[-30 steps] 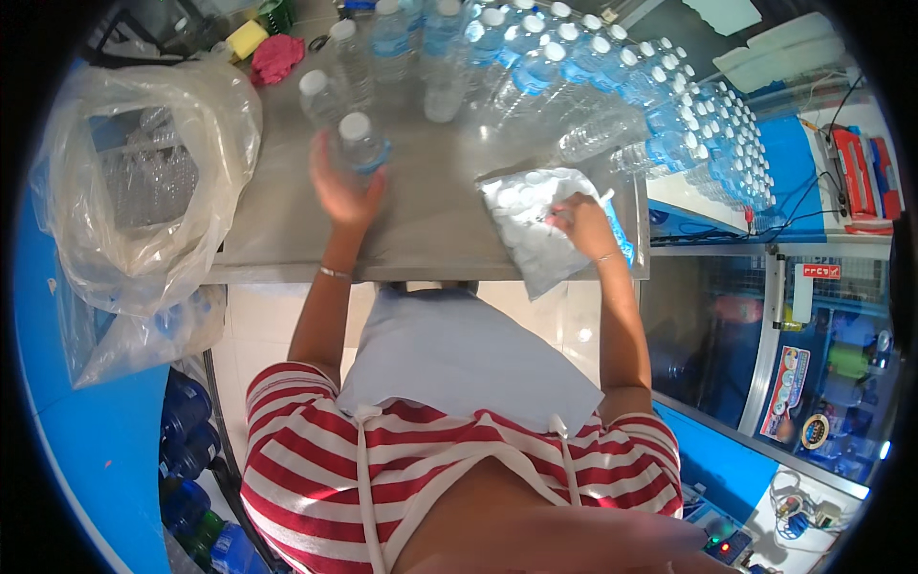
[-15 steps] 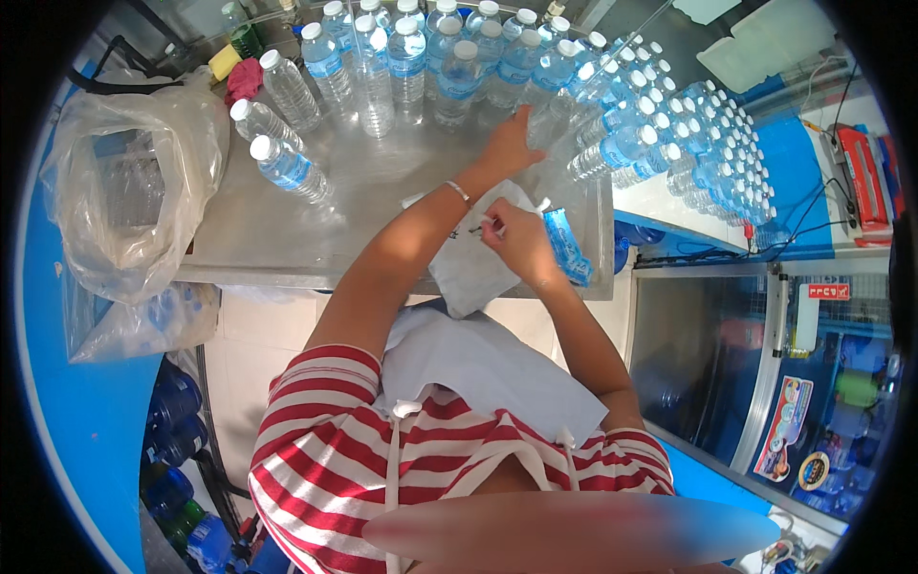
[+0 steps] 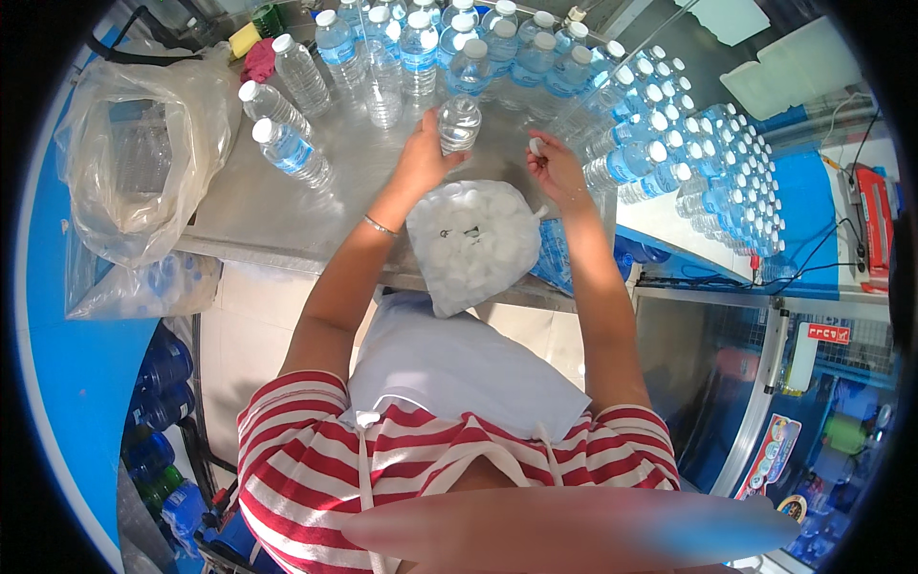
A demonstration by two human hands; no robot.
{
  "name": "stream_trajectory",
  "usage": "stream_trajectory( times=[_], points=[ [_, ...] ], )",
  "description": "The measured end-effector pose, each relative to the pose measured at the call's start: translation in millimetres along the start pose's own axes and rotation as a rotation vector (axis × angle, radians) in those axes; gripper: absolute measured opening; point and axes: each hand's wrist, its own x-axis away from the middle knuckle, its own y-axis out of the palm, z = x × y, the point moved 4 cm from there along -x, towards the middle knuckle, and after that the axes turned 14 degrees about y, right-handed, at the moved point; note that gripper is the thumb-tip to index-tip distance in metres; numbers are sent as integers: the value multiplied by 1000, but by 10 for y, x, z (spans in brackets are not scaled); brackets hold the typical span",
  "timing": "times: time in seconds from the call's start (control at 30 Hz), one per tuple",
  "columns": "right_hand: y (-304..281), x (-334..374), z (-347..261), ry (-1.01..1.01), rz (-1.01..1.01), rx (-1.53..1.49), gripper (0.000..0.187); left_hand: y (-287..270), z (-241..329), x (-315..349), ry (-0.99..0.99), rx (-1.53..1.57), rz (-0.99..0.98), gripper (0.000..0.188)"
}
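My left hand [image 3: 421, 156] is wrapped round a clear plastic bottle [image 3: 461, 122] that shows no label, above the metal table. To its right, my right hand [image 3: 557, 172] pinches a white bottle cap [image 3: 535, 146] between thumb and fingers. Between my forearms a translucent plastic bag [image 3: 473, 239] full of white caps lies over the table's front edge. A blue printed packet [image 3: 555, 251] sits beside the bag, partly behind my right forearm. Several capped bottles of water with blue labels [image 3: 419, 53] stand just beyond my hands.
The metal table [image 3: 277, 220] carries two tilted capped bottles [image 3: 292, 153] at its left. A large clear bag [image 3: 143, 172] hangs open further left. Many capped bottles [image 3: 712, 172] crowd a white shelf at the right. A pink cloth [image 3: 259, 59] and yellow sponge [image 3: 244, 40] lie at the back.
My left hand has drawn a clear bottle leftward from the back right. My right hand has left the bag of caps and risen to the right with a white cap.
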Motion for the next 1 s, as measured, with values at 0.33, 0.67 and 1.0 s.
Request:
stream_trajectory(
  times=[0.33,0.67,1.0],
  points=[
    [239,691,-547,-185,292,1057,38,986,618,-252,310,-42,-346,41],
    [1726,812,-558,-1121,243,1222,33,1798,799,-865,253,224,-72,85],
    [1635,528,-326,-1257,187,1093,39,1504,318,-229,508,16,241,82]
  ],
)
